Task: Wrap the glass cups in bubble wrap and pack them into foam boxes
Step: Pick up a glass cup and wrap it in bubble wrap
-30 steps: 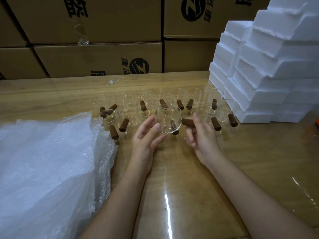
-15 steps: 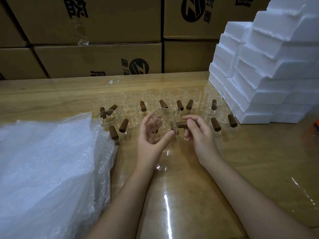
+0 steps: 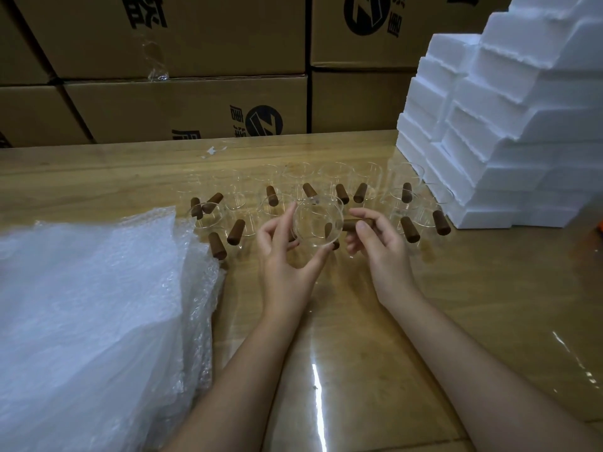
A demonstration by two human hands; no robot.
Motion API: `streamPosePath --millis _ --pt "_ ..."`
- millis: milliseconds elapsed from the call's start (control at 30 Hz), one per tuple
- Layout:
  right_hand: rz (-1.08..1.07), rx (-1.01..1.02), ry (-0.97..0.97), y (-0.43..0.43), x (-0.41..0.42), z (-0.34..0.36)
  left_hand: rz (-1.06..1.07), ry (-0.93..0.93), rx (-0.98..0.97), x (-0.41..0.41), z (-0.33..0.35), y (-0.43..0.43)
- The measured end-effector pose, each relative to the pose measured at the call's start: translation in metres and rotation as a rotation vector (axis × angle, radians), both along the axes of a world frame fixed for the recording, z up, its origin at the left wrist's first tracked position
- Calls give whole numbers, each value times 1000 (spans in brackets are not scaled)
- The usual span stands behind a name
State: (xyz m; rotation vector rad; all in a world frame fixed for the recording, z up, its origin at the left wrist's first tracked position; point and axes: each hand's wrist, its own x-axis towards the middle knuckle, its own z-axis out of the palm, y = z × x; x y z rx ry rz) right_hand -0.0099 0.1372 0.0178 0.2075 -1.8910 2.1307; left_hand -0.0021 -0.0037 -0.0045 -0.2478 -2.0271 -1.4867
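Left hand (image 3: pixel 287 256) cradles glass cup (image 3: pixel 318 225), fingers curled round it; right hand (image 3: pixel 378 246) pinches its wooden handle (image 3: pixel 354 226) above table (image 3: pixel 359 337).

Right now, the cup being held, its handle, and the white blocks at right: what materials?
The held cup: clear glass, glossy; things behind show through it. Its handle: brown, matte, probably wood. The white blocks: likely expanded foam; matte, with rough crumbly edges.

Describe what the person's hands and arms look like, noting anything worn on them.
Both the left hand and the right hand are bare: no gloves, rings or watch show. The left forearm and the right forearm are bare too, and no sleeve reaches into view.
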Motion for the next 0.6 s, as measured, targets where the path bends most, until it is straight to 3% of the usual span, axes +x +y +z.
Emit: streamPosePath --millis 267,400,500,600 --pt "62 -45 -159 0 -5 -2 -26 16 -63 -1 0 1" --pt "59 -209 -145 1 -7 -4 -216 -75 76 6 6 1" --pt "23 -206 -94 3 -9 -5 -346 -114 234 9 8 3" --pt "12 -177 -74 2 -9 -3 -343 -242 350 8 10 6"
